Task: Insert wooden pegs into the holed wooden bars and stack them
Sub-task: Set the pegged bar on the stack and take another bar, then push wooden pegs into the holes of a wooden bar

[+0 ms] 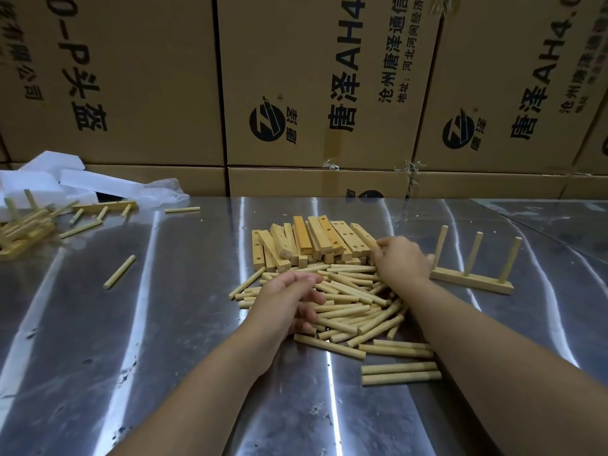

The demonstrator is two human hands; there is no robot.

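A heap of holed wooden bars (316, 241) lies in the middle of the steel table. In front of it spreads a loose pile of wooden pegs (355, 311). My left hand (289, 301) rests on the left side of the peg pile with its fingers curled among pegs; whether it holds any is hidden. My right hand (399, 261) reaches to the right end of the bar heap, its fingers pinching the rightmost bar (362, 236). To the right stands an assembled bar with three upright pegs (473, 278).
At the far left lies a pile of finished peg bars (26, 225) beside white foam blocks (56, 179). Single pegs (119, 272) lie scattered on the steel table (164, 357). Stacked cardboard boxes (312, 93) wall off the back.
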